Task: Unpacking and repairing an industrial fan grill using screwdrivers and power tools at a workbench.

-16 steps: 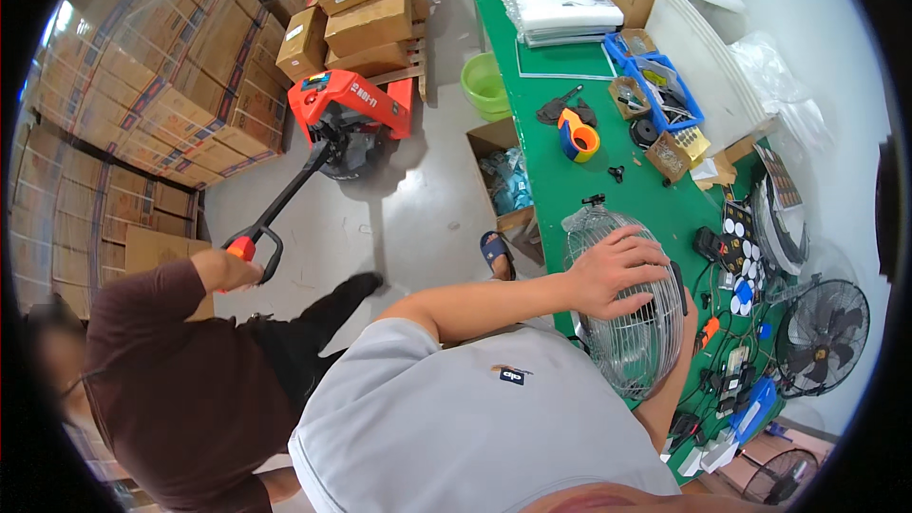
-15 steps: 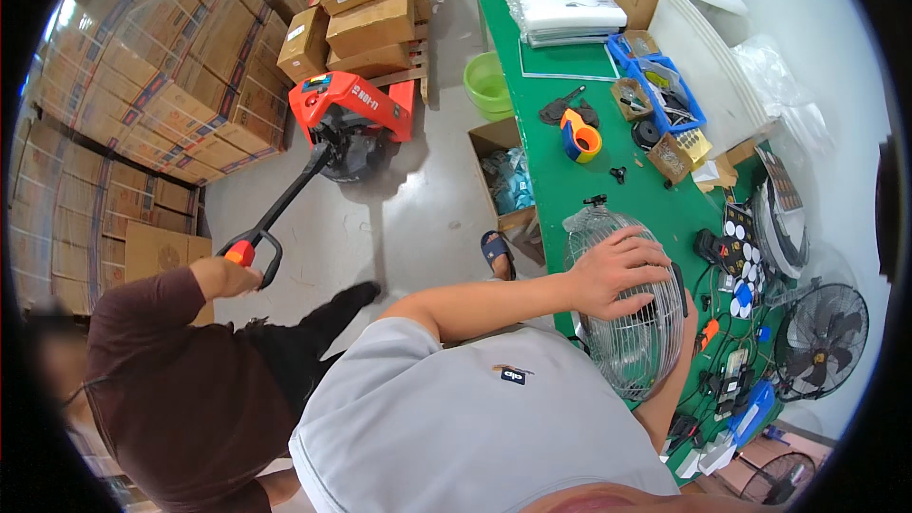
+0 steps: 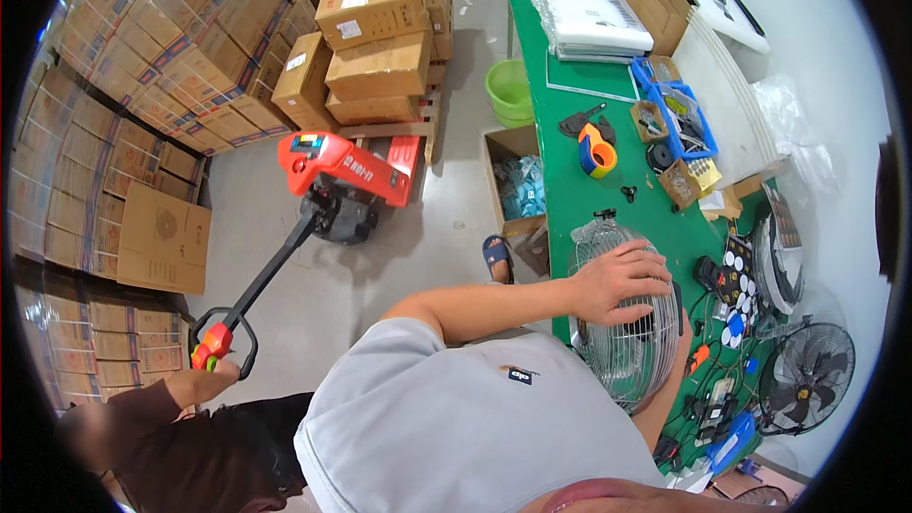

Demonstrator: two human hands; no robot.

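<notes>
A round fan (image 3: 622, 361) with a silver wire cage stands on edge at the near side of the green workbench, close against my grey shirt. Over its top lies my left hand (image 3: 619, 283), fingers apart and curved onto the wires, gripping the cage. My right hand (image 3: 682, 337) is at the cage's right side; the fan hides its fingers. A small black knob (image 3: 605, 215) shows at the cage's far edge. Beyond it on the green bench (image 3: 579, 199) sit a three-armed black part (image 3: 628, 194) and an orange-and-blue tape roll (image 3: 598, 154).
Cables and a black fan (image 3: 807, 378) crowd the right. Blue bins (image 3: 698, 138) and white stacked panels (image 3: 589, 14) sit farther along. Leftward, another person (image 3: 204, 456) grips the handle of a red pallet truck (image 3: 356, 166) beside cartons (image 3: 380, 66). A green bucket (image 3: 510, 95) stands by the bench.
The other person and the pallet truck handle have shifted toward the lower left. My view has turned slightly; both my hands stay at the fan cage.
</notes>
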